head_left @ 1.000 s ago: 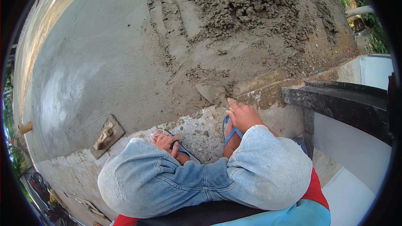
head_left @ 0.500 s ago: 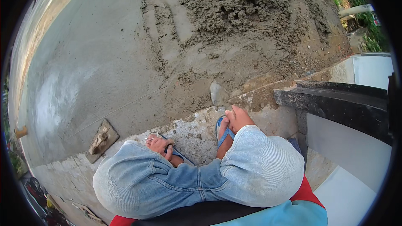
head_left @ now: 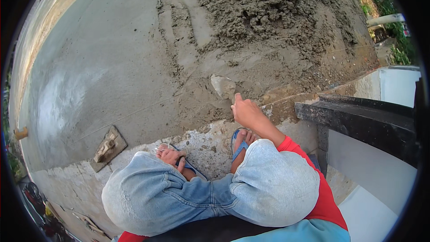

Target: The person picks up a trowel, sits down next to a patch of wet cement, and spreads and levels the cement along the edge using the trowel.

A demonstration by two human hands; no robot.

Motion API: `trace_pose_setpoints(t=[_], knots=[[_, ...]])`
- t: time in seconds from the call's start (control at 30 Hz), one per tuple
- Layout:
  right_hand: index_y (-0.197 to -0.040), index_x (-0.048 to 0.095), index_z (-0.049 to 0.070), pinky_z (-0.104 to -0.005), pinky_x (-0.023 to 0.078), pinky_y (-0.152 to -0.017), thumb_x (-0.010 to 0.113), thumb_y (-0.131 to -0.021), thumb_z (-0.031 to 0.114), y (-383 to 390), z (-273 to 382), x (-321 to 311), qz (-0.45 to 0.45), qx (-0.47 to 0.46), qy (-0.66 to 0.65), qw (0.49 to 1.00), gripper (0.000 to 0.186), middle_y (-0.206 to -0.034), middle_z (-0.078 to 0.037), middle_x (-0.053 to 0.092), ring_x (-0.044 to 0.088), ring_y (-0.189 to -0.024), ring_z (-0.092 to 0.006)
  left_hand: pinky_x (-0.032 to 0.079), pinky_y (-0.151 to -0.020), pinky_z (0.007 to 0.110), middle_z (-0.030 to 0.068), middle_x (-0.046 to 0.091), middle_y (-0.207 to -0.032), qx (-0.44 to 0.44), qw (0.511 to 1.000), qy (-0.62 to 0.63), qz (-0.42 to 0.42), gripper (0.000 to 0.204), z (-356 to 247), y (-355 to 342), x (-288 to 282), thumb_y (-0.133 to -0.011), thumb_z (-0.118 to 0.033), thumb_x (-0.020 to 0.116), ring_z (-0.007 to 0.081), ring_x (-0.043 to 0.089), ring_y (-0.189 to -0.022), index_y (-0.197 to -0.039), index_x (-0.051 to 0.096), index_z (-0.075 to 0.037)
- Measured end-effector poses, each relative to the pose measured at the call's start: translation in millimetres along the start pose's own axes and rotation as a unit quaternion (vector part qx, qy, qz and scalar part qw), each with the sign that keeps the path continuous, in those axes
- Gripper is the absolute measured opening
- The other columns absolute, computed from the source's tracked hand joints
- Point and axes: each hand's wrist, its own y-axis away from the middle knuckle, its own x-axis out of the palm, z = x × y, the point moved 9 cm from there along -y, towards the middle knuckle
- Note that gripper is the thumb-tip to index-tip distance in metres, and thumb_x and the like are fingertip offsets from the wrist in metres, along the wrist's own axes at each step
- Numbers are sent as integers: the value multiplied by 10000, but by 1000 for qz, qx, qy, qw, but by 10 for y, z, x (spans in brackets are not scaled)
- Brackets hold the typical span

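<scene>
My right hand (head_left: pixel 249 113) is closed round the handle of a trowel (head_left: pixel 222 86), whose mortar-smeared blade rests on the wet cement (head_left: pixel 197 94) beyond my right foot. Most of the handle is hidden by the fingers. Down by my left foot, my left hand (head_left: pixel 170 156) hangs with its fingers curled. A thin white string shows at that hand, but what the fingers hold is unclear. To its left, a wooden float (head_left: pixel 109 148) caked with mortar lies across the cement's near edge.
Rough, lumpy mortar (head_left: pixel 268 18) is heaped at the far right; the smoothed cement (head_left: pixel 103 62) spreads left. A taut line (head_left: pixel 134 118) crosses the near side. A black metal beam (head_left: pixel 358 116) juts in from the right. My sandalled feet stand on a rough ledge (head_left: pixel 210 145).
My right hand has stretched forward from beside my right foot. The trowel blade has shifted left and further out over the cement. My left hand has stayed by the left foot.
</scene>
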Motion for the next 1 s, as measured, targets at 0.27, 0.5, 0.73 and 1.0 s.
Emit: trace_pose_setpoints(t=[0.27, 0.5, 0.73, 1.0], knots=[[-1113, 549, -63, -529, 547, -638, 545, -1000, 287, 365, -1164, -658, -60, 110, -138, 982, 368, -906, -278, 687, 707, -753, -389, 434, -983, 466, 100, 663, -1029, -35, 989, -31, 139, 260, 114, 13, 84, -875, -217, 684, 315, 589, -1080, -1127, 708, -157], [-1047, 590, -106, -512, 549, -602, 415, -1021, 348, -596, -529, -312, 51, 74, -149, 985, 487, -887, -295, 681, 696, -693, -403, 409, -1023, 491, 94, 665, -1048, -34, 985, -38, 162, 264, 210, 45, 176, -883, -212, 682, 322, 583, -1123, -1141, 704, -160], [-1132, 598, -97, -582, 533, -869, 507, -1002, 378, -42, 169, 4, 158, -128, 169, 964, 500, -979, -360, 684, 683, -986, -505, 400, -1028, 483, 98, 671, -1038, -31, 992, -49, 113, 270, 133, 41, -14, -870, -190, 687, 322, 584, -1122, -1134, 702, -139], [-1105, 638, -87, -551, 537, -901, 521, -1004, 390, -542, 410, 19, 76, -105, 87, 988, 502, -1048, -350, 684, 679, -1018, -482, 415, -1017, 461, 101, 664, -1035, -1, 996, -17, 92, 262, 84, 7, 11, -861, -171, 682, 326, 587, -1082, -1118, 701, -129]])
